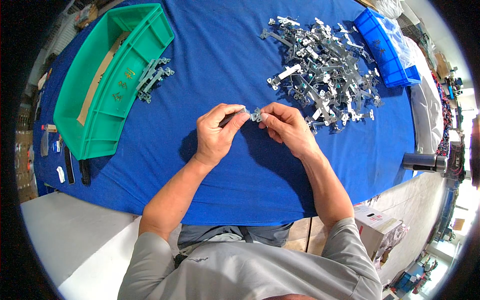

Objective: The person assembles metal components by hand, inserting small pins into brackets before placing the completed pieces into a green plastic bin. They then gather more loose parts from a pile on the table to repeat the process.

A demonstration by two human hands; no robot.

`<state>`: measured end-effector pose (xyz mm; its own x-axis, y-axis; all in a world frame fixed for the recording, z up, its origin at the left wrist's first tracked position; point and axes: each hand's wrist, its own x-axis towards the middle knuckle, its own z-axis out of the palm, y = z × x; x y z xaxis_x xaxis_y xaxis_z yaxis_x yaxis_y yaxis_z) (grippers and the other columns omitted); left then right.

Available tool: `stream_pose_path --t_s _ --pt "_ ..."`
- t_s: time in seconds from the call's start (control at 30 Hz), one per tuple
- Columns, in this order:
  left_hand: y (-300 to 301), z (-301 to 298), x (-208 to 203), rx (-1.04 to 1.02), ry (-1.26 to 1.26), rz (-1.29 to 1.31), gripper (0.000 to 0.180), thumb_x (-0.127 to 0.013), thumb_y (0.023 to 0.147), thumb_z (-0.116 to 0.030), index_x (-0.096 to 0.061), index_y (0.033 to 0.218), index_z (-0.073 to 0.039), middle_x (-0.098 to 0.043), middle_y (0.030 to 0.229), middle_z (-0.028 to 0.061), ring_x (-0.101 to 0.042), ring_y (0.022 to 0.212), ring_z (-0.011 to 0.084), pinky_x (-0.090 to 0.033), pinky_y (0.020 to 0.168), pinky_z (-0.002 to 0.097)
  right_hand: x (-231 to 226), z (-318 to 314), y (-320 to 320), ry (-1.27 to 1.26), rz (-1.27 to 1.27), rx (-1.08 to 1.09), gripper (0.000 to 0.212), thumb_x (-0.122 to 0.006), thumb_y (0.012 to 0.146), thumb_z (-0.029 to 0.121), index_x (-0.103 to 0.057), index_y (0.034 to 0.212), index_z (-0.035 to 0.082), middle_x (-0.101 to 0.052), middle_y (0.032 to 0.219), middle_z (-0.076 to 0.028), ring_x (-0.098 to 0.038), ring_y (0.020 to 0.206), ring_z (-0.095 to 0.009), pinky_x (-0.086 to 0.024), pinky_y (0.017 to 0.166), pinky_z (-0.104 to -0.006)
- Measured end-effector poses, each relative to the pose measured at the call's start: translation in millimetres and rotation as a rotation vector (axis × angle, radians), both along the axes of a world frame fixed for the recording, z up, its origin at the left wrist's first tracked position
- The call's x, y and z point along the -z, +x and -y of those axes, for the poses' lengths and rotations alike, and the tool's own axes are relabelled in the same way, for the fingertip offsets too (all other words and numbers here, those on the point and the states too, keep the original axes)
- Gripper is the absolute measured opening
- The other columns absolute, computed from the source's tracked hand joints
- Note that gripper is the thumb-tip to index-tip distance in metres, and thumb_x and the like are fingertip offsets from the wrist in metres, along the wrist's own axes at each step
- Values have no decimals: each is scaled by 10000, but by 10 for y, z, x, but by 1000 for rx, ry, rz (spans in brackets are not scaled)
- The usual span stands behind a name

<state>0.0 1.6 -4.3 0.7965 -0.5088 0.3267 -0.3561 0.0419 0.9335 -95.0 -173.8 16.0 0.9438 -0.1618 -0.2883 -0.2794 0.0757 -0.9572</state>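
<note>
Over the middle of the table, both hands meet at one small metal bracket (256,115) with a holed, shiny end. My left hand (216,131) is closed round its darker, longer part, most of which the fingers hide. My right hand (289,127) pinches the holed end between thumb and fingers. Beyond my right hand spreads a large loose pile of similar metal brackets (327,70), long strips with bent, holed tabs. A smaller group of brackets (152,79) lies to the left, against the green bin's side.
A long green plastic bin (111,97) with a cardboard piece (100,82) inside stands at the left. At the far right is a blue plastic bin (382,50) with clear plastic film. A metal flask (425,162) lies by the right edge of the blue tablecloth (220,55).
</note>
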Motion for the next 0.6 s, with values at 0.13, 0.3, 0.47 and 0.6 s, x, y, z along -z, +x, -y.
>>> stream_pose_path --t_s 0.13,0.3,0.47,0.6 --pt "-20 -9 -20 -32 4 -94 131 -734 879 -93 -711 982 -14 -658 799 -14 -523 632 24 -407 531 189 -13 -2 -3 -19 -13 -7 200 -591 982 247 -665 967 62 -611 763 35 -497 619 -27 -386 497 -194" --pt "1 3 25 -24 -3 -27 151 -736 880 -105 -707 996 -13 -647 770 -18 -492 594 13 -376 494 187 -10 -1 5 -30 -2 -6 207 -591 984 251 -665 972 59 -622 774 31 -503 625 -29 -396 501 -199" --pt "7 3 30 -30 8 -82 145 -735 881 -104 -709 993 -16 -650 777 -17 -494 596 15 -378 497 188 -2 -5 11 -61 13 -28 212 -589 985 247 -667 978 51 -628 779 27 -516 628 -33 -403 505 -199" --pt "1 -11 12 10 39 -107 148 -736 876 -97 -709 990 -7 -663 800 1 -543 644 36 -426 541 200 25 3 2 -80 17 -16 210 -587 986 241 -669 975 48 -625 781 26 -522 634 -34 -410 511 -200"
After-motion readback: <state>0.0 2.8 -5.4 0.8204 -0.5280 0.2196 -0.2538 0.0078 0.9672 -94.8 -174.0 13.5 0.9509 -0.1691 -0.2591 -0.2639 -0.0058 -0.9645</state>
